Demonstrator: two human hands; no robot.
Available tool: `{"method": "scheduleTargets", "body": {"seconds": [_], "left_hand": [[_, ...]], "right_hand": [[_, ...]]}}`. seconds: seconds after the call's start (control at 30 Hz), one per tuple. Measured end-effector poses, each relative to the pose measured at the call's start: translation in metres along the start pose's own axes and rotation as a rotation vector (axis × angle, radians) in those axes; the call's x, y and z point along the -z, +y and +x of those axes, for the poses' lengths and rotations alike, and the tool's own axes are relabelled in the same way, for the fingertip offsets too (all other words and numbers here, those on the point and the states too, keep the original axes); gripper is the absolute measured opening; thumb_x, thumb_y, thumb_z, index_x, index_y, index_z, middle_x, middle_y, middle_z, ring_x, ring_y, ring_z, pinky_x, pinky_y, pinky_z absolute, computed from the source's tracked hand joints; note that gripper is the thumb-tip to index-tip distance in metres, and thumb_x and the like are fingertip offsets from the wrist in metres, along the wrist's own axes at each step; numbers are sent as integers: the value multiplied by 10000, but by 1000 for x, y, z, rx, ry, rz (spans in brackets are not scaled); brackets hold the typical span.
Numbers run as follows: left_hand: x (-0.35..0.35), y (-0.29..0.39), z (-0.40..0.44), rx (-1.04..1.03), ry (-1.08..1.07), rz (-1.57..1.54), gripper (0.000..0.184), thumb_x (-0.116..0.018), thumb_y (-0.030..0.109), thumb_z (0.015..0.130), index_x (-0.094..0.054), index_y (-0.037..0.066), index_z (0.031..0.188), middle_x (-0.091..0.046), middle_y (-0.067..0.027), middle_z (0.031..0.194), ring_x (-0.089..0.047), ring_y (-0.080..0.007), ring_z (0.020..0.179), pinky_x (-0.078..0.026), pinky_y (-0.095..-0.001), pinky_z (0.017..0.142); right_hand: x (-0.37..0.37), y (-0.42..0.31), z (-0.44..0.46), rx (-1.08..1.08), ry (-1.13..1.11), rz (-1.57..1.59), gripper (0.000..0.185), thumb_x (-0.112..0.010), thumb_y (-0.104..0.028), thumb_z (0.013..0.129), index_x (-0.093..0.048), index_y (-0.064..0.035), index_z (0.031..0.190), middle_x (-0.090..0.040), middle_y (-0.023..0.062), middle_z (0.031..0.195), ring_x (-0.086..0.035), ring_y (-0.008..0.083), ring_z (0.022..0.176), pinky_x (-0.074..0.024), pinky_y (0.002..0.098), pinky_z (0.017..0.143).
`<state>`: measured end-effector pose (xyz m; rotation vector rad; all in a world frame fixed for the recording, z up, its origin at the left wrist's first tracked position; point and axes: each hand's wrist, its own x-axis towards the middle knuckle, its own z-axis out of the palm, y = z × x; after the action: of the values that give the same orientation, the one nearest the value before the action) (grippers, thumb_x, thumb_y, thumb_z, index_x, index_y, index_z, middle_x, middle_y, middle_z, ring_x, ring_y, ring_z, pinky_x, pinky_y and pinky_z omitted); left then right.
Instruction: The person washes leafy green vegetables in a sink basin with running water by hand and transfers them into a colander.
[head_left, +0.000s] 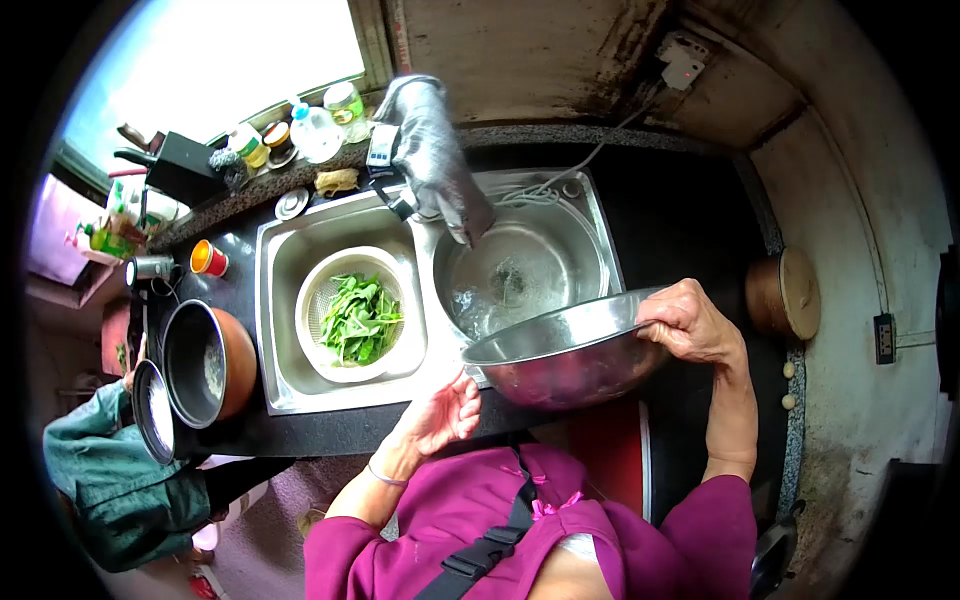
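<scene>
My right hand (685,322) grips the right rim of a large metal bowl (575,370), which is tilted over the front edge of the right sink. Just left of the bowl is my left hand (448,412), palm up with its fingers curled; whether it touches the bowl's rim is unclear. Some water lies in the round right basin (520,265), under a faucet draped with a grey cloth (425,140). In the left sink (283,260) sits a pale colander (316,300) holding green leaves (360,320).
A pot (237,362) and its lid (152,410) are on the left counter, near an orange cup (209,259). Bottles (316,130) and a knife block (185,170) line the window. A person in a green sleeve (100,425) stands at far left. A lidded container (785,293) is at right.
</scene>
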<state>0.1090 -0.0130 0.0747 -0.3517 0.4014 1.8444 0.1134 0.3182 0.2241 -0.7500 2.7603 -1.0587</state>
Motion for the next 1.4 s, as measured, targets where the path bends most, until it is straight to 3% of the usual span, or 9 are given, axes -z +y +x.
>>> {"method": "scheduleTargets", "body": {"seconds": [0.3, 0.63, 0.77, 0.97, 1.0, 1.13, 1.2, 1.23, 1.4], "left_hand": [[21, 19, -15, 45, -24, -19, 452, -392, 483, 878, -504, 46, 878, -512, -91, 646, -552, -216, 571, -488, -275, 488], [42, 30, -7, 264, -42, 116, 410, -482, 421, 858, -485, 19, 939, -582, -106, 702, -610, -235, 606, -511, -277, 501], [51, 57, 18, 16, 102, 551, 349, -482, 388, 868, -524, 43, 897, -593, -90, 739, -614, -177, 653, -500, -273, 514], [97, 87, 141, -450, 259, 1672, 338, -563, 211, 759, -599, 79, 1068, -543, -190, 1120, -507, -340, 1044, -389, -367, 927], [102, 85, 161, -390, 273, 1855, 383, -570, 246, 738, -583, 156, 1110, -397, -214, 1280, -353, -371, 1198, -342, -412, 970], [94, 63, 216, -81, 443, 2236, 486, -561, 340, 742, -475, 293, 1218, -143, -174, 1421, -105, -374, 1311, -257, -520, 990], [104, 57, 237, -78, 458, 2276, 487, -558, 356, 744, -469, 301, 1220, -141, -176, 1422, -98, -372, 1314, -245, -528, 990], [111, 55, 247, -75, 470, 2313, 488, -554, 372, 746, -464, 308, 1222, -139, -178, 1422, -91, -369, 1317, -232, -535, 990], [141, 56, 281, -82, 496, 2416, 442, -555, 358, 737, -578, 79, 1079, -343, -137, 1331, -190, -327, 1290, -272, -502, 967]], "right_hand": [[-4, -52, 19, 101, 11, -222, 92, -612, -57, 627, -522, -49, 647, -489, 85, 567, -514, 271, 533, -382, 341, 475], [-20, -92, 13, -106, -30, -322, 165, -641, -87, 608, -483, -40, 616, -464, 85, 551, -494, 268, 532, -370, 347, 491], [-27, -100, -8, -220, 94, -370, 160, -643, -83, 615, -492, -31, 620, -477, 87, 560, -492, 276, 531, -369, 352, 499], [-24, -90, -53, -302, 395, -375, 75, -600, -10, 649, -528, 10, 641, -495, 102, 542, -490, 248, 484, -367, 322, 467], [-21, -90, -59, -361, 463, -373, 76, -595, -7, 661, -525, 11, 641, -483, 101, 539, -480, 239, 479, -357, 316, 462], [-7, -84, -87, -432, 577, -437, 89, -565, 28, 670, -487, 19, 629, -415, 96, 522, -418, 223, 460, -304, 309, 454], [-1, -81, -99, -416, 615, -469, 79, -537, 62, 642, -470, 25, 626, -399, 97, 521, -406, 217, 460, -292, 304, 453], [-2, -73, -113, -416, 655, -417, 191, -562, -94, 776, -471, 16, 650, -396, 75, 536, -401, 181, 470, -274, 287, 450], [4, -62, -145, -441, 695, -384, 270, -561, -179, 823, -483, 10, 646, -426, 62, 539, -409, 167, 474, -287, 279, 453]]}}
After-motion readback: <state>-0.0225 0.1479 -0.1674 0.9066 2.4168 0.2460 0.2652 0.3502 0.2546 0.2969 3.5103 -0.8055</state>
